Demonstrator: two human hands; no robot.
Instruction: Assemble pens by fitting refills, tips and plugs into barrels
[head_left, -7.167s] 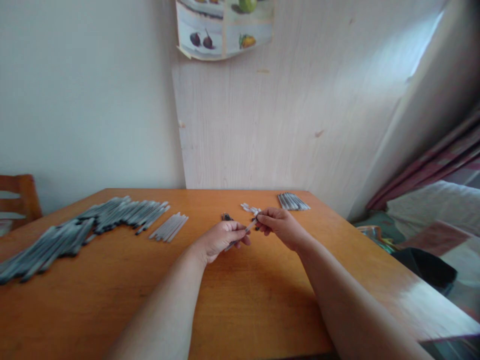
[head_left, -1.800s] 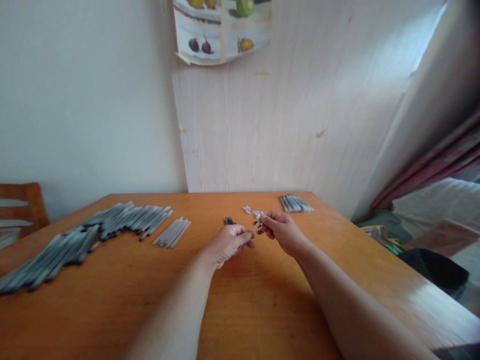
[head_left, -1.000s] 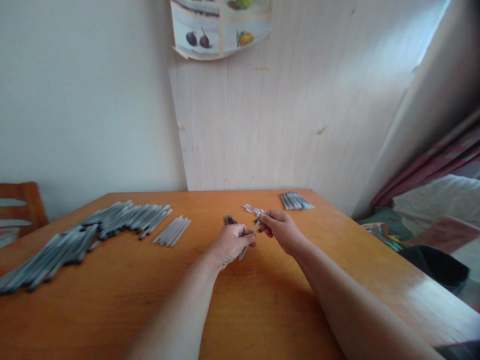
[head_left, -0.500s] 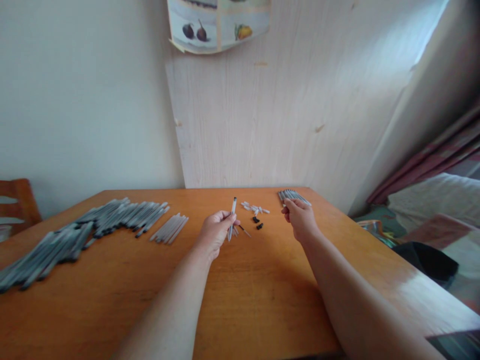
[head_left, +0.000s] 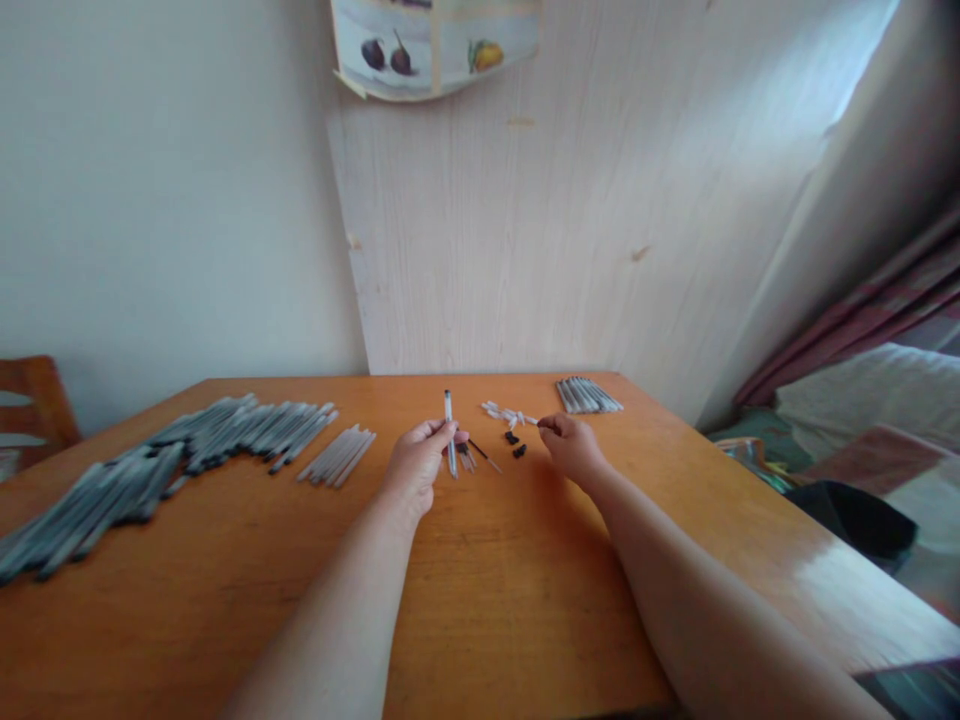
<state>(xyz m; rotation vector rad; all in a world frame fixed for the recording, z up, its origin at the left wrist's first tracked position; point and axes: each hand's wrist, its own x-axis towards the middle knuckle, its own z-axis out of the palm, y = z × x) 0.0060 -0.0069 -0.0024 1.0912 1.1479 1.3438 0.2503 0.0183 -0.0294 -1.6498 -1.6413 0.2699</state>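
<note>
A pen (head_left: 449, 405) with a clear barrel and a dark top end stands nearly upright between the thumb and fingers of my left hand (head_left: 420, 455). Beneath that hand lie several thin ink refills (head_left: 484, 456) with dark ends. My right hand (head_left: 571, 446) is at the right end of a small heap of white translucent pen caps (head_left: 511, 414), its fingertips pinched at the outermost one. Whether that cap is gripped or only touched is hard to see. Small black plugs (head_left: 516, 445) sit between the two hands.
Several clear barrels (head_left: 337, 456) lie side by side left of my left hand. A large pile of dark-ended pens (head_left: 142, 480) spreads over the table's left side. A neat row of pens (head_left: 589, 394) is at the back right. A black bin (head_left: 855, 520) stands beyond the right edge.
My right hand has moved left and toward me, from the row of pens to the white caps. My left hand has shifted slightly left with the pen.
</note>
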